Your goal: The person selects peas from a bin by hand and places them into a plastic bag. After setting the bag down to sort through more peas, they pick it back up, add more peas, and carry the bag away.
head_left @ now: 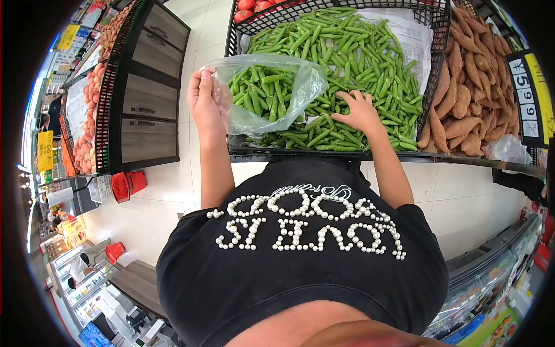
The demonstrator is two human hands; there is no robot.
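Note:
My left hand (209, 103) is closed on the rim of a clear plastic bag (295, 110), pinching it at its left side. The bag's mouth gapes toward me, and green pea pods (263, 95) show inside it. Around and under the bag spreads a heap of loose pea pods (347, 63) in a black crate (440, 34) lined with newspaper. To the right of the bag, my right hand (359, 113) rests on the heap, thumb and fingers apart, fingertips among the pods.
Sweet potatoes (465, 98) fill the bin on the right, beside a price sign (529, 98). Tomatoes (254, 7) lie behind the pods. A dark wooden cabinet (151, 87) stands at left, with red shopping baskets (128, 185) on the floor near it.

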